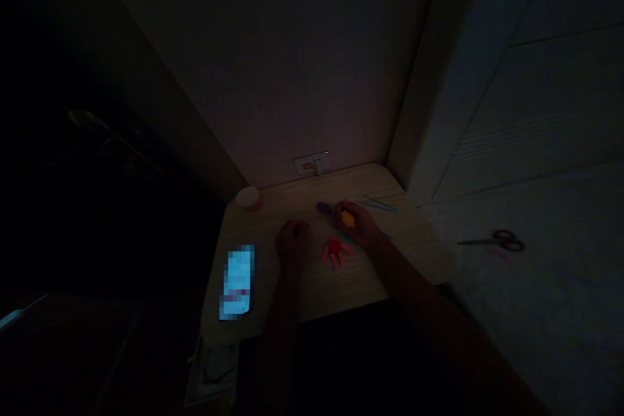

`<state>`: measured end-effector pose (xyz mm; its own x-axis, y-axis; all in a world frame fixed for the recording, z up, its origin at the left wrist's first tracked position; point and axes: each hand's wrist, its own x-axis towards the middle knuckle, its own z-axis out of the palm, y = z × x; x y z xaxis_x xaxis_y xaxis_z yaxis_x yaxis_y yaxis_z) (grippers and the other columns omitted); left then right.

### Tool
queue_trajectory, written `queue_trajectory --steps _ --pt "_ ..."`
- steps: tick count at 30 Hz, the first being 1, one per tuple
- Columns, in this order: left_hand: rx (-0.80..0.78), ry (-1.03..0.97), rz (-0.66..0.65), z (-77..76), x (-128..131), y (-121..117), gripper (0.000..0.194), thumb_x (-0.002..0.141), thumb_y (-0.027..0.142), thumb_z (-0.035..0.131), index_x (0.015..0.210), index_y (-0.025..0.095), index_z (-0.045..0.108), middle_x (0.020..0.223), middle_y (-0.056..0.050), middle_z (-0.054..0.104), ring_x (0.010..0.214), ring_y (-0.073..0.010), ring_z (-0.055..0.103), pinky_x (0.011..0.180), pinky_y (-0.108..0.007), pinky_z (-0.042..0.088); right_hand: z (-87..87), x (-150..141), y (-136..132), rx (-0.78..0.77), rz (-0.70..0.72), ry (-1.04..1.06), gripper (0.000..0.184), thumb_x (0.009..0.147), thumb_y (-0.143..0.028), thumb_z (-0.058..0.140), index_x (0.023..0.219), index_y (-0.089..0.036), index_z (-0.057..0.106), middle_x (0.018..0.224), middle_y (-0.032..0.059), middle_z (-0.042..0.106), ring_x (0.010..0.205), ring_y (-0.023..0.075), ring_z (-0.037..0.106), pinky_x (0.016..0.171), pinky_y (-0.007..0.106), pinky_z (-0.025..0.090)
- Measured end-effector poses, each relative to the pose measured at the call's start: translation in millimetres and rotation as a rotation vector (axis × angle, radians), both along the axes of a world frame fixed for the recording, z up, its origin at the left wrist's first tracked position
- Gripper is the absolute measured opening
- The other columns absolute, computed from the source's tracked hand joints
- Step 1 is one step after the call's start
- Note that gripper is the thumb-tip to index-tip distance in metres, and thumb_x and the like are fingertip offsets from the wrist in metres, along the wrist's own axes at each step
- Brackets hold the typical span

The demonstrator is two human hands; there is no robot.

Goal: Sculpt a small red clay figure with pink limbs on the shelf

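The room is very dim. My right hand (361, 224) is closed around a small yellow-orange lump (348, 219), perhaps modelling clay. My left hand (291, 238) rests low over the table with its fingers curled; whatever they hold, if anything, is lost in shadow. Between the two hands, nearer to me, lies a small figure (335, 247) with a red body and pink limbs; no head shows on it. A purple lump (323, 207) sits just left of my right fingertips. Under the right hand a bluish-green piece (344, 236) is partly hidden.
Thin blue-green sticks (381, 203) lie at the table's right. A pale cup (247, 197) stands at the back left, and a lit phone (237, 283) lies front left. Behind is a wall socket (311, 163) with a plug. Scissors (507, 240) lie beyond the table's right edge.
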<state>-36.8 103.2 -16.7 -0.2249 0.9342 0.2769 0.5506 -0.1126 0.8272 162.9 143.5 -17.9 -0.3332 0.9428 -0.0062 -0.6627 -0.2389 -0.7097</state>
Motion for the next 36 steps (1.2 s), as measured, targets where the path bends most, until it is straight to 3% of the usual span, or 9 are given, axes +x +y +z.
queue_trajectory --steps 4,7,15,19,25,29,36 --pt "0.006 -0.008 -0.006 -1.6 -2 1 0.016 0.084 0.033 0.059 0.082 0.02 0.068 0.082 -0.002 0.071 0.081 -0.02 0.065 0.078 -0.03 0.049 1.7 1 1 0.003 0.049 0.061 0.061 0.086 -0.06 0.074 0.053 -0.023 0.039 0.045 -0.0069 0.037 0.04 0.0086 0.033 0.039 0.021 0.031" --pt "0.008 -0.014 -0.002 -1.7 -1 1 0.017 0.084 0.033 0.058 0.083 0.02 0.069 0.084 -0.003 0.072 0.083 -0.0207 0.066 0.079 -0.031 0.05 1.8 3 0 -0.011 0.128 0.11 0.07 0.092 -0.063 0.065 0.049 -0.023 0.026 0.039 -0.0074 0.028 0.037 0.0087 0.025 0.038 0.021 0.027" --pt "-0.007 -0.023 -0.005 3.6 0 -1 0.018 0.083 0.036 0.058 0.082 0.02 0.068 0.082 -0.002 0.072 0.081 -0.0207 0.065 0.078 -0.031 0.05 2.5 3 -3 -0.041 0.165 0.173 0.07 0.099 -0.059 0.056 0.046 -0.024 0.027 0.036 -0.0081 0.022 0.034 0.0084 0.015 0.036 0.024 0.023" --pt "-0.005 -0.022 -0.004 4.5 0 -1 0.017 0.082 0.034 0.057 0.081 0.02 0.067 0.082 -0.003 0.072 0.081 -0.0208 0.066 0.077 -0.031 0.049 6.3 3 -3 0.023 0.15 0.218 0.059 0.094 -0.057 0.062 0.051 -0.022 0.043 0.041 -0.0074 0.03 0.038 0.0089 0.024 0.04 0.023 0.028" --pt "-0.014 -0.029 -0.003 5.2 1 -2 0.02 0.083 0.037 0.057 0.082 0.021 0.068 0.081 -0.003 0.072 0.08 -0.0208 0.065 0.076 -0.03 0.049 8.2 -1 -6 0.011 0.082 0.192 0.022 0.08 -0.039 0.079 0.085 -0.02 0.069 0.074 -0.0014 0.062 0.065 0.0129 0.055 0.057 0.024 0.046" --pt "-0.023 -0.026 0.013 4.1 1 -2 0.02 0.084 0.037 0.056 0.082 0.021 0.069 0.081 -0.003 0.072 0.08 -0.0207 0.065 0.076 -0.03 0.049 1.1 -3 -5 0.011 0.004 0.081 0.024 0.076 -0.034 0.084 0.092 -0.021 0.071 0.09 0.001 0.072 0.077 0.0146 0.063 0.066 0.026 0.052" --pt "0.002 -0.025 -0.003 2.6 0 -3 0.017 0.085 0.034 0.059 0.082 0.021 0.069 0.083 -0.003 0.073 0.082 -0.0206 0.066 0.08 -0.031 0.05 -6.9 -5 -2 -0.068 -0.125 0.128 0.027 0.074 -0.03 0.09 0.084 -0.021 0.067 0.078 -0.0031 0.068 0.07 0.0108 0.062 0.063 0.022 0.056"
